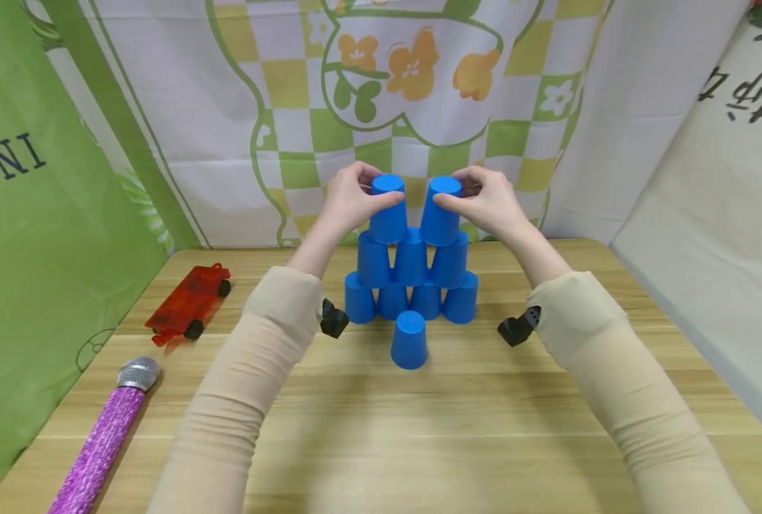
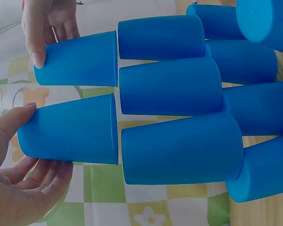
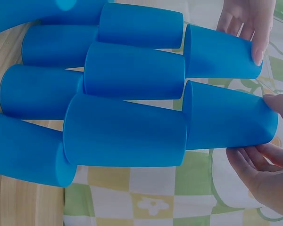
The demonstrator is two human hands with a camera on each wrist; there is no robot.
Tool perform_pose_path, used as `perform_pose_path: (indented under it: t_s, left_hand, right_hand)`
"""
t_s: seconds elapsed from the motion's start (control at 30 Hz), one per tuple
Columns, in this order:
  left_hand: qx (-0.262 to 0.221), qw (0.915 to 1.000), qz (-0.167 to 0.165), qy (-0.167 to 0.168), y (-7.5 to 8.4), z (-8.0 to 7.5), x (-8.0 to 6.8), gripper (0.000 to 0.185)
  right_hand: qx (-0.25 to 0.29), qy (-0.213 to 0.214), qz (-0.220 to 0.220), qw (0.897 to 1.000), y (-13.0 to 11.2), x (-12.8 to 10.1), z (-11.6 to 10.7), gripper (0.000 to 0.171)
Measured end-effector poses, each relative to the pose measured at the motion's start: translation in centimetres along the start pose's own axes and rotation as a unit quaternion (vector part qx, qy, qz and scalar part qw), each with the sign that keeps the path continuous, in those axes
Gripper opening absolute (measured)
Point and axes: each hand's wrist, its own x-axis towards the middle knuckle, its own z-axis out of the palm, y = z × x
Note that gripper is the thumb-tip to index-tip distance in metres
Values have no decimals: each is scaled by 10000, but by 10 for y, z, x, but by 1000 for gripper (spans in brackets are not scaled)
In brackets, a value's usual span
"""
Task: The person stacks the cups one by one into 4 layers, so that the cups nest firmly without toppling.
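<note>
Now each hand [image 1: 355,200] [image 1: 490,201] grips 1 top cup [image 1: 388,210] [image 1: 440,212] of the pyramid [image 1: 410,278].

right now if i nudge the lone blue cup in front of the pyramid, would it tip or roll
The lone blue cup stands upside down on its wide rim on the flat wooden table, so it would probably slide rather than tip. It looks like thin plastic, likely light. If knocked over, its taper would likely make it roll in a curve.

Both my arms reach forward, sleeved to the wrists, forearms angled inward toward each other. My left hand [image 1: 348,196] is raised, thumb and fingers curled in a light pinch. My right hand [image 1: 490,200] mirrors it at the same height, fingers curled, thumb opposing them.
</note>
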Motion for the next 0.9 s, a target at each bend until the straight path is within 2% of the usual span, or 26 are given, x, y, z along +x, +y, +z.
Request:
perform_pose_path:
  t_s: [0.9]
  left_hand:
    - [-176, 9998, 28, -4, -3, 9, 0, 50]
  right_hand:
    - [-44, -14, 13, 10000, 1, 3, 7, 56]
